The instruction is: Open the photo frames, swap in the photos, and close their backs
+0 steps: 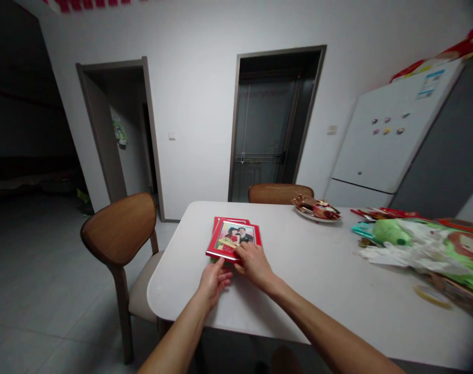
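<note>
A red picture frame holding a couple's picture lies on top of another red frame, whose far edge sticks out behind it. Both are near the left end of the white table. My right hand grips the upper frame at its near right corner, fingers bent over the picture. Just in front of the near edge is my left hand, its thumb tip at the rim and its other fingers loosely apart. Something green shows slightly under the near edge, too little to name.
A wooden chair stands left of the table, another chair behind it. A loaded plate sits at the far edge. Green and white packaging and a tape roll lie right. A fridge stands beyond.
</note>
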The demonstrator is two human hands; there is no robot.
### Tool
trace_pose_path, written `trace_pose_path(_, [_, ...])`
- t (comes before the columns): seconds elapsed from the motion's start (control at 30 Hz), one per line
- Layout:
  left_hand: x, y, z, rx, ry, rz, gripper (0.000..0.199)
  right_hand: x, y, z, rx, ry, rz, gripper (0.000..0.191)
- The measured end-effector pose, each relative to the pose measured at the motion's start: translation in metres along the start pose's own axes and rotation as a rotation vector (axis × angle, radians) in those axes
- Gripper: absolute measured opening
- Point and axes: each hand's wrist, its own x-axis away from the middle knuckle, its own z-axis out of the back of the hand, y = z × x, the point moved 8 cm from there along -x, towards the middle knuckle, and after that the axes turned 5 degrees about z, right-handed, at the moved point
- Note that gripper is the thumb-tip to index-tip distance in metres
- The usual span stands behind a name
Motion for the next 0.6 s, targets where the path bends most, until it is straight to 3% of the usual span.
trace_pose_path(0.1, [0.012,0.003,-0.007,0.092,0.006,-0.135,0.028,0.025,-0.021,0.004,-0.065,-0.014,0.061,0.024])
trace_pose_path(0.17, [0.029,0.005,-0.010,0.112,0.021,-0.219,0.031,0.036,-0.023,0.014,-0.233,0.046,0.027,0.035])
trace_pose_path(0.23, [0.051,0.008,-0.015,0.033,0.041,-0.288,0.032,0.044,-0.015,0.027,-0.469,0.139,-0.090,0.047])
trace_pose_path(0.33, [0.093,0.021,-0.026,-0.266,0.045,-0.447,0.031,0.056,0.000,0.038,-0.861,0.225,-0.358,0.056])
trace_pose_path(0.4, [0.124,0.030,-0.041,-0.551,-0.021,-0.626,0.034,0.067,0.000,0.042,-1.126,0.255,-0.488,0.058])
trace_pose_path(0.47, [0.156,0.033,-0.060,-0.861,-0.138,-0.896,0.041,0.082,-0.006,0.042,-1.377,0.260,-0.571,0.057])
trace_pose_path(0.53, [0.185,0.024,-0.075,-1.138,-0.245,-1.200,0.045,0.099,-0.016,0.035,-1.581,0.182,-0.650,0.053])
trace_pose_path(0.6, [0.201,0.008,-0.079,-1.358,-0.273,-1.427,0.040,0.115,-0.024,0.023,-1.685,0.075,-0.730,0.050])
